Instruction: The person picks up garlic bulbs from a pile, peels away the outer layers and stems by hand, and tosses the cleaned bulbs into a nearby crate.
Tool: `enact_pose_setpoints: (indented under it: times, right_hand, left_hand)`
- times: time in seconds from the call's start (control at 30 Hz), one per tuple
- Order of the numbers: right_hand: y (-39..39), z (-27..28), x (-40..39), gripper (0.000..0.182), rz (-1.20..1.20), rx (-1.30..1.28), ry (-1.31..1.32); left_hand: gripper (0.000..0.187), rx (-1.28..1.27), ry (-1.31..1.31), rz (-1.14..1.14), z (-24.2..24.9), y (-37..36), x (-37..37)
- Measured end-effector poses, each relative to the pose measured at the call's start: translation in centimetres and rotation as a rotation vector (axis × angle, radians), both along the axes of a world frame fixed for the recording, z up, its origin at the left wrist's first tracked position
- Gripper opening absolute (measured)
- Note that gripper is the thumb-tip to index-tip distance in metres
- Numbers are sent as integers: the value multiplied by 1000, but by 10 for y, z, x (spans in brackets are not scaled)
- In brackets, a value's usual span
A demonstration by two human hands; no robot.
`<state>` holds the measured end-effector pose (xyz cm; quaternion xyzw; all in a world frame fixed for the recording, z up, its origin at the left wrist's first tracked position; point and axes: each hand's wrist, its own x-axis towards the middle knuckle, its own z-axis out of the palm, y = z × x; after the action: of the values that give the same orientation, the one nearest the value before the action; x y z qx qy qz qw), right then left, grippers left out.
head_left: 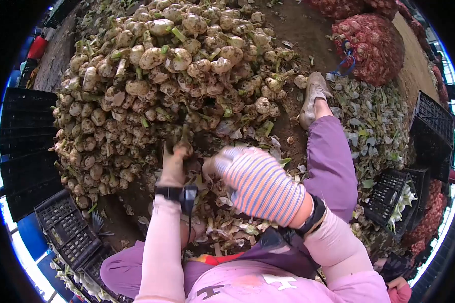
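A big pile of pale, soil-stained bulbs with green stalks [177,76] lies on the ground in front of me. My left hand [174,157], in a dirty glove, reaches into the foot of the pile with its fingers closed round a bulb's stalk [183,135]. My right hand [255,183] wears a striped glove and hovers just right of the left hand, back turned to the camera. Its fingertips [215,164] are blurred and I cannot see what they hold. A black band with a small device [179,193] sits on my left wrist.
Cut leaves and peelings [374,121] cover the ground by my outstretched leg [331,161] and shoe [312,98]. Black plastic crates stand at the left [28,146], lower left [68,230] and right [429,131]. Red mesh sacks [371,45] of bulbs lie at the upper right.
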<state>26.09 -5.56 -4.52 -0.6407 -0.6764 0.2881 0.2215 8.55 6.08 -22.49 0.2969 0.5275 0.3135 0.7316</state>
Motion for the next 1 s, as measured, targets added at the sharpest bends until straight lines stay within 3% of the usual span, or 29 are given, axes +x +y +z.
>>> enact_pose_setpoints:
  times: [0.1, 0.17, 0.23, 0.27, 0.33, 0.43, 0.53, 0.6, 0.7, 0.77, 0.8, 0.87, 0.9, 0.93, 1.0]
  right_hand:
    - [3, -12, 0, 21, -153, -1, 43]
    - [2, -11, -3, 23, -157, -43, 50]
    - [1, -15, -10, 34, -240, -408, 697]
    - [-1, -14, -13, 34, -235, -404, 693]
    - [-7, -10, -19, 40, -231, -275, 1219]
    - [-16, 3, -16, 36, -164, -360, 1277]
    - [-22, -1, -15, 37, -92, -403, 1272]
    - [-28, 0, -12, 34, 3, -218, 1162]
    - [-36, 9, -6, 34, 86, -91, 1204]
    - [-35, 13, -4, 34, 59, -225, 1129]
    - [-35, 15, -4, 34, 30, -361, 1052]
    - [-35, 19, -7, 35, 20, -395, 1162]
    - [-33, 10, -12, 35, -14, -299, 1230]
    - [-30, 7, -18, 35, -50, -202, 1297]
    - [-27, 6, -28, 35, -120, -102, 1309]
  left_hand:
    - [65, 101, -157, -234, 62, -32, -18]
    - [73, 295, -182, -216, 101, -51, -4]
    - [73, 459, -44, -282, 132, -68, 1]
    - [71, 543, 46, -329, 150, -77, 4]
    - [72, 594, 40, -302, 160, -83, 2]
    - [79, 1306, 484, -337, 170, -85, -1]
    - [83, 1432, 588, -429, 181, -84, -6]
    - [86, 1440, 593, -428, 184, -86, -4]
    - [83, 1374, 505, -408, 177, -89, -7]
    - [82, 1057, 330, -511, 157, -89, -17]
    - [82, 1058, 329, -512, 171, -92, -11]
    - [81, 205, -151, -179, 211, -101, 4]
    - [77, 406, 15, -204, 204, -104, 3]
    - [77, 406, 15, -204, 194, -104, 1]
    - [69, 1207, 537, -244, 181, -101, -2]
